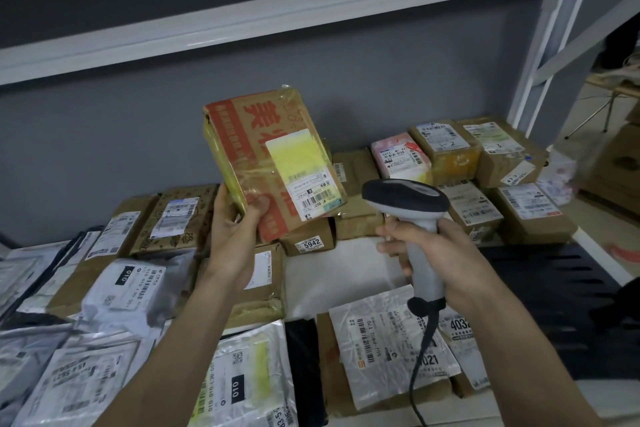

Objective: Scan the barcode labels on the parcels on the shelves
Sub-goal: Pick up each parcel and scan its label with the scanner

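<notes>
My left hand (239, 222) holds a brown cardboard parcel (252, 139) with red print, lifted above the shelf and tilted, gripped at its lower left corner. Its white and yellow barcode label (306, 172) faces me. My right hand (440, 253) grips the grey handle of a barcode scanner (405, 201), whose dark head sits just right of the label's lower edge. The scanner's black cable (420, 357) hangs down over the parcels below.
Many labelled cardboard boxes (491, 146) and grey plastic mailers (145, 291) cover the shelf (595, 246). A white shelf beam (263, 14) runs overhead and a white upright (547, 55) stands at right. A black slotted panel (554, 274) lies at right.
</notes>
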